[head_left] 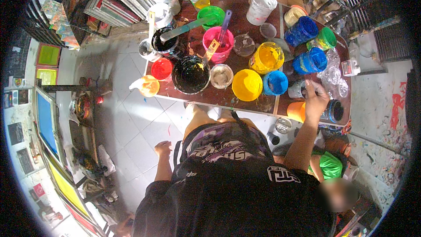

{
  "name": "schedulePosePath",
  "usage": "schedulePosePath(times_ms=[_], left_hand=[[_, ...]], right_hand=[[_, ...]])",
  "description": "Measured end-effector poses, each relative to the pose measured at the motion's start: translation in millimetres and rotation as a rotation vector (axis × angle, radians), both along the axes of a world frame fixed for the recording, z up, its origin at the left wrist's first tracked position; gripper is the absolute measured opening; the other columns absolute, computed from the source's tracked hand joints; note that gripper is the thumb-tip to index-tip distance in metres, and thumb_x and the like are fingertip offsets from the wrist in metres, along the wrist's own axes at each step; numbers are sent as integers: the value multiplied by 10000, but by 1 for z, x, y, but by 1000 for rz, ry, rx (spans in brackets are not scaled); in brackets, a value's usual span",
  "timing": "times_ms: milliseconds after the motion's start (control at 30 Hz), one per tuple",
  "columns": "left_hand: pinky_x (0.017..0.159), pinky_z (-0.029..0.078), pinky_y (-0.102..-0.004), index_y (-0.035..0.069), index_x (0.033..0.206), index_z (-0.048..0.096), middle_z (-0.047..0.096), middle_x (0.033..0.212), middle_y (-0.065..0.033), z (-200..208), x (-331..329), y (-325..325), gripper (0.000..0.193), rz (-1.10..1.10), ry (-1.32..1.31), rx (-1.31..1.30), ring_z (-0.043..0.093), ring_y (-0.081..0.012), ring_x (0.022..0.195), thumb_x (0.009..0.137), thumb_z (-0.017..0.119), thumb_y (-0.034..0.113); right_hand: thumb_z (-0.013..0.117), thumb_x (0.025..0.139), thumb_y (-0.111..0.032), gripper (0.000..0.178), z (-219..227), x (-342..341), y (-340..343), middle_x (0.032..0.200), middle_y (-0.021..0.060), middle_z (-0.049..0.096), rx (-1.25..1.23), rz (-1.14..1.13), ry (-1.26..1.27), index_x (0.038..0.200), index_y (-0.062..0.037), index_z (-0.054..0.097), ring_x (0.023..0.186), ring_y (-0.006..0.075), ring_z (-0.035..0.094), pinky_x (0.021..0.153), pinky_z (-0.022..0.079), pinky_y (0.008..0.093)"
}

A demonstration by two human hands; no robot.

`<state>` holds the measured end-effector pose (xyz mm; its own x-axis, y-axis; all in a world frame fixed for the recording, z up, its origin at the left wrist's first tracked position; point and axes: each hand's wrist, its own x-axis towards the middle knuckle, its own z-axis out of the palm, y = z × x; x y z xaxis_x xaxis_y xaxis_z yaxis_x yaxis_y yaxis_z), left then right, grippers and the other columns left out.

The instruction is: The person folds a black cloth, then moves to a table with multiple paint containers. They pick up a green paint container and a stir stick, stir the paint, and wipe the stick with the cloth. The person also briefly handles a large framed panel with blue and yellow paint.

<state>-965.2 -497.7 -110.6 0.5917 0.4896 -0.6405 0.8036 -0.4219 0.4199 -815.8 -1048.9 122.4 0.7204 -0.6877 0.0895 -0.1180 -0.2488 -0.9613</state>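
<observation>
The right hand [315, 101] reaches over the near right edge of the brown surface [245, 30], its palm down on a dark-rimmed tub [334, 110] that stands just right of an orange tub [297, 110]. The fingers point away from the body and lie fairly close together; whether they already curl around the rim I cannot tell, since the hand covers it. The left hand [162, 148] hangs well left of the orange tub, off the surface and above the white tiled floor [131, 118], fingers curled loosely inward and holding nothing.

Judging by its kind, the dark-rimmed tub is a stiff plastic pot, probably partly full of thick paint, so it would be bottom-heavy rather than light. Its rim and wall are likely smeared and slick. A grip round the wall just under the rim, thumb opposite the fingers, looks safer than pinching the lip. It should stay upright, as it seems open.

Behind the orange tub stand a blue tub [275, 82] and a yellow tub [247, 84], close enough to knock; clear cups [333, 77] lie beyond the hand.
</observation>
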Motion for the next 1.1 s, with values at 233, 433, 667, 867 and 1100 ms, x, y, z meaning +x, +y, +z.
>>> schedulePosePath(times_ms=[233,433,667,867,1100], left_hand=[[773,429,-416,-20,810,640,602,850,-229,43,19,-20,728,38,113,340,580,-352,832,785,329,636],[850,385,-445,-55,1006,560,527,1053,-263,31,-10,11,804,134,145,218,517,-380,981,810,188,631],[927,337,-419,-51,1041,544,502,1092,-268,79,-57,32,787,420,315,168,443,-375,1090,805,225,629],[923,351,-397,-105,1026,523,479,1112,-286,34,-156,54,776,761,258,36,438,-375,1096,778,364,613],[789,441,-337,-67,812,613,629,748,-169,-31,-230,130,661,972,331,-133,607,-242,819,759,455,573]], right_hand=[[443,888,-240,285,23,-2,18,595,-2,528,-63,-31,-59,723,-43,568,520,57,462,482,348,192],[478,841,-26,280,58,26,69,906,141,581,-103,133,-265,1108,55,462,775,182,584,680,465,262],[486,852,-102,314,69,44,157,987,147,574,-274,382,-217,1113,70,459,869,204,552,785,433,304],[494,838,-146,336,69,68,282,928,148,561,-129,775,-341,1110,49,460,748,189,558,648,462,280],[481,835,-61,296,73,46,492,914,121,560,121,1100,-314,1107,51,452,779,161,541,699,438,256]])
